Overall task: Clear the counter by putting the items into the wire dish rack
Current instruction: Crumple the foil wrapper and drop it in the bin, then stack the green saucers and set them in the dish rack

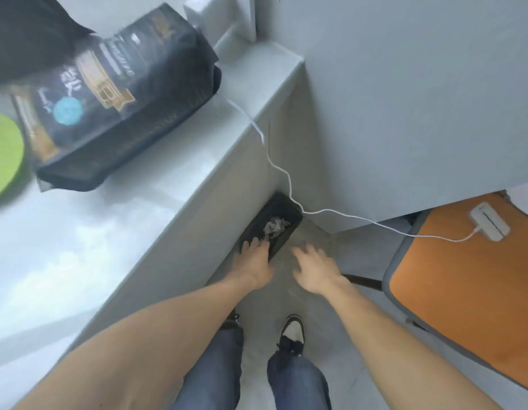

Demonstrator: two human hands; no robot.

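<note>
Both my arms hang down past the edge of the pale counter (79, 232). My left hand (253, 261) is spread, empty, over a black waste bin (274, 223) on the floor. My right hand (313, 267) is beside it, fingers apart, holding nothing. On the counter stands a large black printed bag (114, 99), upright and blurred. A lime green round item (3, 155) shows at the left edge. No wire dish rack is in view.
A white cable (286, 179) runs from the counter down to a white charger (489, 221) on an orange chair seat (464, 285). Grey cabinet fronts rise on the right. My jeans and a black-and-white shoe (292, 332) are on the floor below.
</note>
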